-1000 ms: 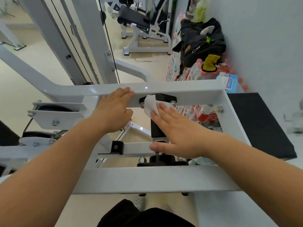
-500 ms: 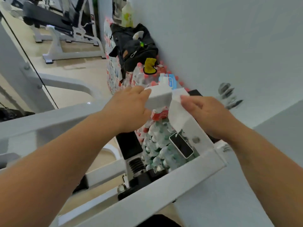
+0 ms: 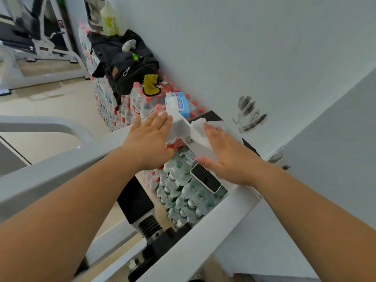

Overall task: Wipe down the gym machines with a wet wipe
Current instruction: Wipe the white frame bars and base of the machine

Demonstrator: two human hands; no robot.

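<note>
The white steel frame of a gym machine crosses the view, with a corner at the far right. My right hand lies flat with straight fingers on a white wet wipe, pressing it onto the frame's right side bar just past the corner. My left hand rests flat on the top bar at that corner, fingers straight. A bolt shows between the two hands.
Stacked packs of bottled water fill the space below the frame, with a phone lying on them. A blue wipe packet and a black bag sit farther back. The white wall is close on the right.
The view swung right, from the black centre post to the frame's right corner. My right hand carried the wipe from the post, pinched it briefly, and now presses it flat on the side bar.
</note>
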